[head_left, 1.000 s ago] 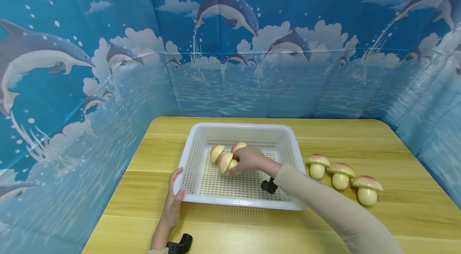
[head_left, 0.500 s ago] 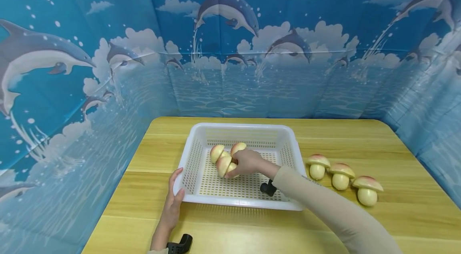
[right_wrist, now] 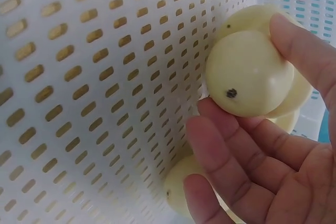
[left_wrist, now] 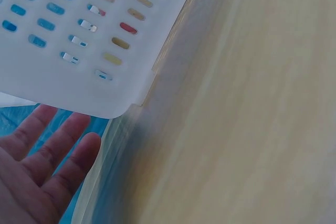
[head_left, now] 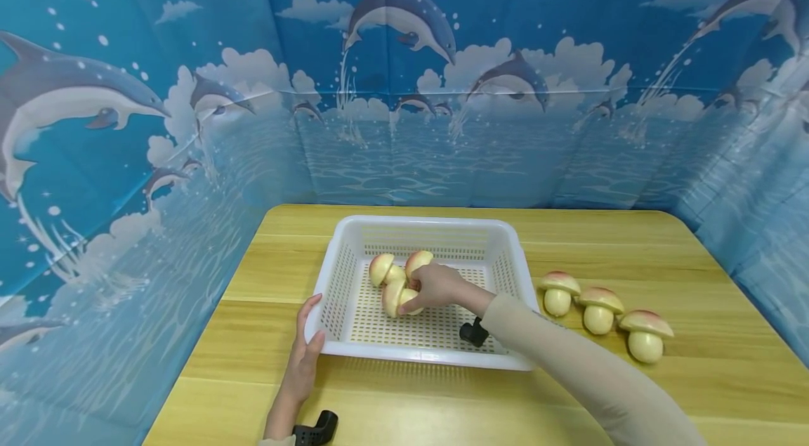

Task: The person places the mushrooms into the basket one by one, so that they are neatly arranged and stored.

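Observation:
In the head view a white plastic basket (head_left: 420,356) with slotted walls stands on the table. My left hand (head_left: 300,362) spans its near left corner; in the left wrist view the fingers (left_wrist: 71,177) lie nearly straight by the rim. Inside the basket my right hand (head_left: 436,286) pinches a toy mushroom (head_left: 393,297), pale yellow with a reddish tinge on its cap. Thumb and fingertips lie against its rounded stem in the right wrist view. Two more mushrooms, one at the left (head_left: 381,268) and one farther back (head_left: 418,261), lie close beside it, the latter partly hidden by the hand.
Three similar mushrooms (head_left: 598,309) stand in a slanting row on the wooden table (head_left: 714,376), right of the basket. A blue dolphin-print curtain (head_left: 404,151) hangs behind and at both sides. Black wrist mounts (head_left: 319,428) are worn on both wrists.
The mushroom under my right hand has shifted slightly toward the near side of the basket, its stem turning a little. My left hand and the basket stay in place.

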### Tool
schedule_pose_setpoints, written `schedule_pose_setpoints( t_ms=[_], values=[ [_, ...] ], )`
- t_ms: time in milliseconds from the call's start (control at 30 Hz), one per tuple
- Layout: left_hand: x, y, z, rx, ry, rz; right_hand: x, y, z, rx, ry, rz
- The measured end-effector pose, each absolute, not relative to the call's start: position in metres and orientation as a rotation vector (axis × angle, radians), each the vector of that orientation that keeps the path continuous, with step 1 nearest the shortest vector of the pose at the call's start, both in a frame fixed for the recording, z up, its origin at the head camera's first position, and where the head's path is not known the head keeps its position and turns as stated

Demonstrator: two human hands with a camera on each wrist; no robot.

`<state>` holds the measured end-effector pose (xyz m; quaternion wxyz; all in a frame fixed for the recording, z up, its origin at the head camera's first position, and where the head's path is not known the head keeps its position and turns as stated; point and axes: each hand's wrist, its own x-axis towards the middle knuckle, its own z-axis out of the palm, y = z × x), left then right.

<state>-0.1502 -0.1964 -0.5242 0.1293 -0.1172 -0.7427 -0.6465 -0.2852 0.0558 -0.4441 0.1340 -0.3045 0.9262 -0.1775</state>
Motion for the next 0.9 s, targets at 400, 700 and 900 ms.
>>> schedule_pose_setpoints(
  t_ms=[400, 700, 900],
  values=[
    [-0.1497, -0.1965, -0.5231, -0.351, -2.153, -1.881, -0.2822, 0.057, -0.445, -0.842, 2.681, -0.457],
    [-0.1503, -0.1961, -0.5238, -0.353, -2.146, -1.882, -0.2805, 0.0584, -0.4467, -0.829, 2.648, -0.501],
    [-0.15, -0.1966, -0.5239, -0.34, -2.159, -1.886, -0.2805, 0.0599, -0.4433, -0.821, 2.649, -0.454]
  ],
)
